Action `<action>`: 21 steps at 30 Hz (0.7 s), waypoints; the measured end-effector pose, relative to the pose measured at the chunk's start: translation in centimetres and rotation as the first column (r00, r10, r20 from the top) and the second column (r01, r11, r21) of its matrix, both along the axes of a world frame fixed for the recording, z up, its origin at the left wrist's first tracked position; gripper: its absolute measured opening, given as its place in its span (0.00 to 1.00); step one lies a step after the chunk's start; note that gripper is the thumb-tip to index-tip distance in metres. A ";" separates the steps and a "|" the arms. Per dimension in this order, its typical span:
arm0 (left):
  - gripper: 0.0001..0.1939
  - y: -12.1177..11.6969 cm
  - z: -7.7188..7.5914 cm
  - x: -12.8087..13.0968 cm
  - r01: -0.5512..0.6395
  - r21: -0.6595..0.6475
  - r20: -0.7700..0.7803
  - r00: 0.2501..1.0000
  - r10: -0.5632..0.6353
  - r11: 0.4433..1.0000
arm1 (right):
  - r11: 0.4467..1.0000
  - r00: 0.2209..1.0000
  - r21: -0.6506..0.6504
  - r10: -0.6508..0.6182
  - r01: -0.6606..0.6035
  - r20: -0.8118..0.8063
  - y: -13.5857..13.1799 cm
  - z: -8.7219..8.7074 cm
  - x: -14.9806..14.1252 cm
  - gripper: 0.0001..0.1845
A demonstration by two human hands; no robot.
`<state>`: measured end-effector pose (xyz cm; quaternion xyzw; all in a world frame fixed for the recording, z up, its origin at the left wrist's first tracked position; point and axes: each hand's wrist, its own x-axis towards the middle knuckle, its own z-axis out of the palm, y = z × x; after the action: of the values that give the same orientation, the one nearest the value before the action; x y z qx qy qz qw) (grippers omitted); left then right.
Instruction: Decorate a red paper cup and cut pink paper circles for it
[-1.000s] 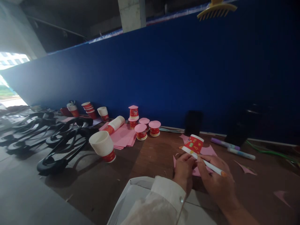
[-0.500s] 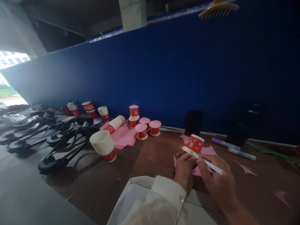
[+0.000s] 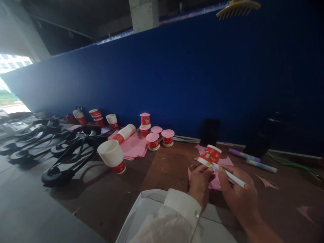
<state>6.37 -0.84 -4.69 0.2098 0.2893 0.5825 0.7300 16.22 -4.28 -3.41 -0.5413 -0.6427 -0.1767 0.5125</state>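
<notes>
The red patterned paper cup (image 3: 209, 156) sat on the right part of the brown counter (image 3: 164, 172), over the cut pink paper (image 3: 226, 161), its white rim toward you. The likeliest slip was the cup sliding or tipping, because your fingers showed only at its near edge and a hard push of the white marker (image 3: 234, 178) could have shoved it away. The paper could have skated on the counter too, if your hold had eased, and a wandering tip could have inked the rim or your fingertips, being so close to both. Your left hand (image 3: 198, 182) was mostly closed, fingers bunched against the rim; you could not tell from this view how firmly they pressed, or where the thumb bore. Your right hand (image 3: 240, 195) was closed around the marker in a pen grip, its orange end pointing back toward you, to the right. Just beyond that hand lay a purple marker (image 3: 243, 155), while the disc-topped cups (image 3: 153, 143) stood farther left, well apart from your work.
</notes>
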 end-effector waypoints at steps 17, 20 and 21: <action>0.19 -0.4 0.3 -0.3 0.035 0.053 -0.008 0.999 -0.034 0.998 | 0.998 0.998 -0.011 0.068 -0.068 0.010 -0.2 0.1 -0.3 0.13; 0.18 -0.5 0.6 -0.4 0.043 0.052 -0.002 0.999 -0.043 0.998 | 0.998 0.998 -0.016 0.067 -0.067 -0.001 -0.2 0.1 -0.3 0.12; 0.18 -0.5 0.6 -0.3 0.043 0.053 -0.002 0.999 -0.043 0.998 | 0.997 0.998 -0.018 0.070 -0.070 -0.002 -0.2 0.1 -0.3 0.12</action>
<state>6.02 -1.30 -4.07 0.2356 0.2696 0.5742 0.7363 15.92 -4.53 -3.30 -0.5234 -0.6623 -0.1525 0.5139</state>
